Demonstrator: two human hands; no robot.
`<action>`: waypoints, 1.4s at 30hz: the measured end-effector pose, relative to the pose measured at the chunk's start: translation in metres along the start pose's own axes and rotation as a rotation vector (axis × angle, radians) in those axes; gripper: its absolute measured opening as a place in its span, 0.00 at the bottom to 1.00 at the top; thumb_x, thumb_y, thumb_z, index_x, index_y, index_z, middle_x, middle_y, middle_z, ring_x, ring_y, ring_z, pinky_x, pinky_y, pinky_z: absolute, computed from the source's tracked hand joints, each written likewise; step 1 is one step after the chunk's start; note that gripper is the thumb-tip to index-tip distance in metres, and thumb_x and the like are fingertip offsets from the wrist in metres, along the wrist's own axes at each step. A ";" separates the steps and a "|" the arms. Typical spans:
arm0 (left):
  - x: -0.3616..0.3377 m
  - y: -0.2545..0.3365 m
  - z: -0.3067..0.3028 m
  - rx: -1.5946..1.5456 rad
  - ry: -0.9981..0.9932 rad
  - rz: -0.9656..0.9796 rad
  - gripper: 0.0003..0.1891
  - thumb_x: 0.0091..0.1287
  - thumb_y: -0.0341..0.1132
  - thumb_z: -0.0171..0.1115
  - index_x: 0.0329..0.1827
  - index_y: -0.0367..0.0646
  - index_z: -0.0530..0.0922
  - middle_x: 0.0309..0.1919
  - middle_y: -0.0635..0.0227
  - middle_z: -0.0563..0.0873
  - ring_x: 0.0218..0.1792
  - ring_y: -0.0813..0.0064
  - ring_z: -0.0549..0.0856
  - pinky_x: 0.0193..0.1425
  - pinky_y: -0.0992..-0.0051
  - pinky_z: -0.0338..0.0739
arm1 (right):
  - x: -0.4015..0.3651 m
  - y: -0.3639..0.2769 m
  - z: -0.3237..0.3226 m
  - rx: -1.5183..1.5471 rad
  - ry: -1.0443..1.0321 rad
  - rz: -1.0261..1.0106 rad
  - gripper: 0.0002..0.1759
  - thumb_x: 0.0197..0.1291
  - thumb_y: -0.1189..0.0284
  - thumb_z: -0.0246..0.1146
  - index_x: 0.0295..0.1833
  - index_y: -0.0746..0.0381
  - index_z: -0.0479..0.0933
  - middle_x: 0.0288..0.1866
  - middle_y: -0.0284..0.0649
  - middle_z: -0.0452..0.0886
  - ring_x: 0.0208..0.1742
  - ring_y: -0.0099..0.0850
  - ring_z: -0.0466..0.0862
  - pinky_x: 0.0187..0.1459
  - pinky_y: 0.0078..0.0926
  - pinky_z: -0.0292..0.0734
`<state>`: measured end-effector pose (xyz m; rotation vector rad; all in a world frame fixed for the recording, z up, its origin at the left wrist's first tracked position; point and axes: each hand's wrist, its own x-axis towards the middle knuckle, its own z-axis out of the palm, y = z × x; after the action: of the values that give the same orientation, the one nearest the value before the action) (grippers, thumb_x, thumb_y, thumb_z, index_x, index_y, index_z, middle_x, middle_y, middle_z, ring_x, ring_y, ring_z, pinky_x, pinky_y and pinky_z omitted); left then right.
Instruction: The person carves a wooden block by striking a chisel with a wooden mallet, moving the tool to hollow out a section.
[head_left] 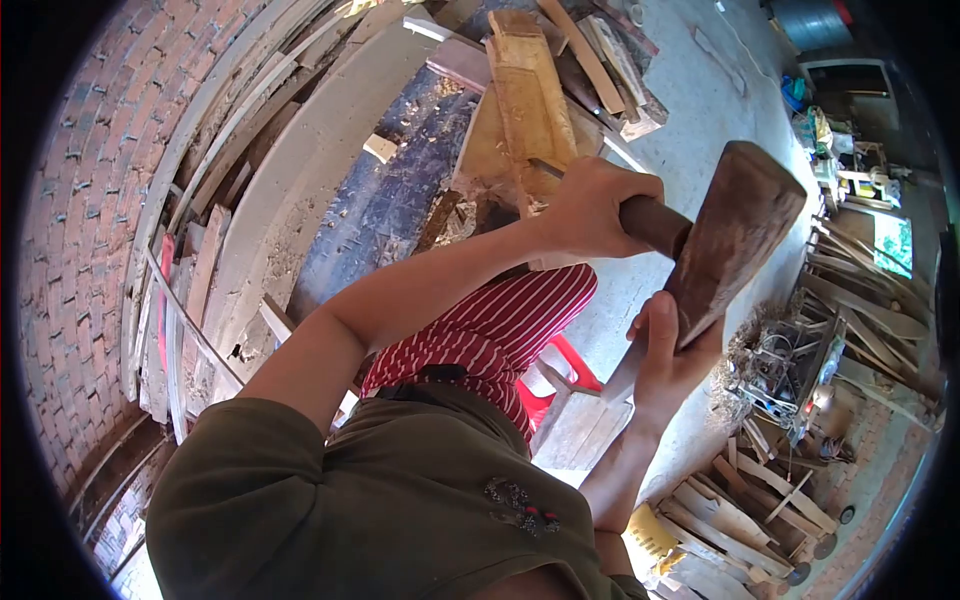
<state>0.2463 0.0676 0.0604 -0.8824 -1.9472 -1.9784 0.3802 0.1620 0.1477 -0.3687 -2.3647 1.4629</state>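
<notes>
My left hand (pixel 598 208) is closed around the short round handle of a tool that looks like an adze (pixel 740 215), with a thick dark wooden head. My right hand (pixel 678 370) grips the head's lower end, thumb laid along it. A flat grey part (pixel 626 372), seemingly the blade, sticks out beside my right thumb. The tool is held tilted in the air above my lap. Behind my left hand lies a roughly hewn yellowish piece of wood (pixel 535 95), with shavings around it.
A blue board (pixel 375 190) with chips on it lies at left, beside long planks (pixel 310 130) along a brick wall (pixel 95 200). A red plastic stool (pixel 570 365) and a wooden block (pixel 580 430) are by my knees. Stacked timber (pixel 740 510) and a cluttered bench (pixel 790 370) stand at right.
</notes>
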 end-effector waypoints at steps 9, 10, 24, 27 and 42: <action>0.024 0.000 0.004 0.033 0.125 -0.050 0.14 0.44 0.42 0.78 0.29 0.50 0.82 0.19 0.67 0.84 0.24 0.61 0.86 0.31 0.65 0.78 | -0.009 0.006 -0.011 0.128 0.059 0.096 0.25 0.69 0.60 0.63 0.55 0.73 0.69 0.22 0.38 0.74 0.20 0.23 0.73 0.23 0.21 0.70; 0.022 -0.001 0.006 0.031 0.126 -0.047 0.14 0.44 0.42 0.78 0.29 0.50 0.82 0.19 0.67 0.84 0.24 0.61 0.86 0.31 0.65 0.78 | -0.009 0.005 -0.012 0.112 0.052 0.094 0.25 0.69 0.60 0.63 0.55 0.73 0.69 0.22 0.39 0.75 0.20 0.23 0.73 0.23 0.22 0.70; 0.014 -0.011 0.011 0.091 0.073 0.014 0.16 0.42 0.38 0.79 0.30 0.48 0.81 0.20 0.65 0.82 0.23 0.61 0.84 0.29 0.67 0.75 | 0.003 0.002 -0.013 -0.070 0.047 0.002 0.17 0.65 0.72 0.63 0.53 0.72 0.70 0.24 0.39 0.77 0.21 0.25 0.76 0.24 0.21 0.72; 0.008 -0.012 0.010 0.047 0.036 0.000 0.16 0.41 0.38 0.80 0.29 0.47 0.80 0.19 0.64 0.81 0.23 0.61 0.84 0.28 0.67 0.75 | -0.002 -0.004 -0.012 0.179 0.115 -0.085 0.18 0.66 0.71 0.62 0.54 0.73 0.69 0.23 0.40 0.77 0.20 0.25 0.75 0.23 0.22 0.70; 0.019 0.003 0.026 0.073 0.073 0.025 0.14 0.45 0.45 0.77 0.27 0.51 0.80 0.17 0.68 0.81 0.22 0.61 0.85 0.28 0.65 0.76 | -0.005 0.005 -0.015 0.083 0.090 0.074 0.26 0.70 0.57 0.63 0.53 0.72 0.70 0.20 0.39 0.74 0.18 0.24 0.74 0.22 0.21 0.68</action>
<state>0.2401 0.0972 0.0718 -0.8008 -1.9448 -1.8854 0.3915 0.1746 0.1484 -0.4951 -2.2344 1.5395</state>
